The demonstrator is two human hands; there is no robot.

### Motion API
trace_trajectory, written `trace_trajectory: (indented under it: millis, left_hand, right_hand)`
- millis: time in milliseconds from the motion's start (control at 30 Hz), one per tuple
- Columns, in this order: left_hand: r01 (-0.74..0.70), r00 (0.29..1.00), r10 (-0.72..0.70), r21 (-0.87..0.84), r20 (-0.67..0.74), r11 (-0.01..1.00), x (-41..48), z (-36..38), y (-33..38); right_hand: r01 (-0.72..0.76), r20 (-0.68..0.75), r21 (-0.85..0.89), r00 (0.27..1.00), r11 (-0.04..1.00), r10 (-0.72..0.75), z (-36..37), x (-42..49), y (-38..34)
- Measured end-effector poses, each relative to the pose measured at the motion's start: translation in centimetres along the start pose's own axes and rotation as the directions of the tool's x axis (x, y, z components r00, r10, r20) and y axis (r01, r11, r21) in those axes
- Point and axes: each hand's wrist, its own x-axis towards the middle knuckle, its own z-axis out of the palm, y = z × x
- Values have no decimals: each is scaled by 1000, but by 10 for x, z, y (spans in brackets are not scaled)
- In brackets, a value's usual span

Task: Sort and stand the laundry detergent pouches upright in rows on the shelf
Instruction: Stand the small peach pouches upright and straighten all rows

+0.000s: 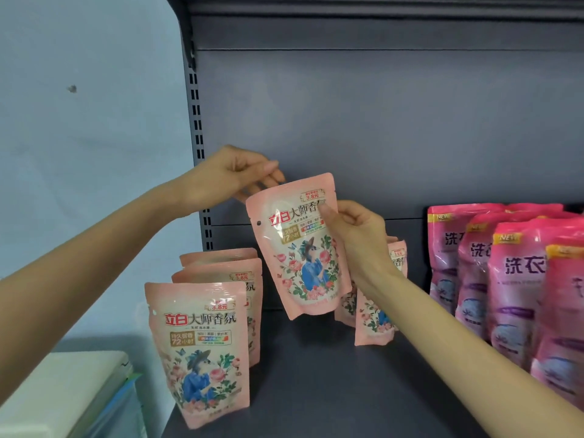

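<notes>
Standing nearest, down-left of the held pouch (297, 248), a row of pale pink pouches (197, 352) sits on the shelf (316, 390); magenta pouches (521, 279) stand to the held pouch's right. The right hand (357, 235) clamps the held pouch's right edge, thumb in front, the pouch tilted above the shelf. The left hand (234, 175) curls at its top-left corner; whether it grips cannot be told.

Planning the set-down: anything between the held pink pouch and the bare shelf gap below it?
Nothing visible. The held pouch, in left hand and right hand, hangs over bare shelf between the left pouch row and the right pouch group behind the right forearm. Forearm hides some shelf.
</notes>
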Motion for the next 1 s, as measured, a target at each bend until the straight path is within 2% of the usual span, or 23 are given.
trace_trajectory:
  millis: [100, 167, 333, 433, 600, 733, 833, 900, 1000]
  left_hand:
    - [-83, 996, 84, 81, -2, 993, -5, 3, 4]
    - [-162, 986, 155, 180, 55, 970, -10, 9, 8]
    - [-341, 933, 288, 280, 214, 897, -17, 29, 16]
    - [-410, 901, 332, 293, 280, 864, -17, 37, 19]
    - [-434, 874, 336, 258, 351, 863, -16, 52, 22]
    - [-414, 870, 308, 231, 384, 881, -17, 69, 19]
    - [-354, 892, 262, 212, 368, 911, -18, 77, 18]
    - [-322, 905, 238, 203, 352, 925, -18, 81, 18]
    - [-292, 917, 213, 204, 337, 935, -18, 84, 16]
  right_hand:
    - [-69, 104, 32, 992, 997, 65, -6, -9, -2]
    - [-143, 173, 54, 976, 988, 132, -13, -14, -1]
    - [-281, 284, 57, 924, 958, 254, -33, -25, 5]
    - [-331, 326, 78, 900, 941, 289, -44, -29, 13]
    - [-386, 352, 43, 869, 921, 348, -50, -39, 17]
    - [-384, 386, -34, 847, 923, 367, -56, -46, 21]
    - [-367, 334, -164, 853, 916, 401, -63, -45, 24]
    - [-287, 295, -326, 874, 901, 385, -68, -46, 21]
    - [-136, 207, -481, 942, 866, 263, -76, -44, 10]
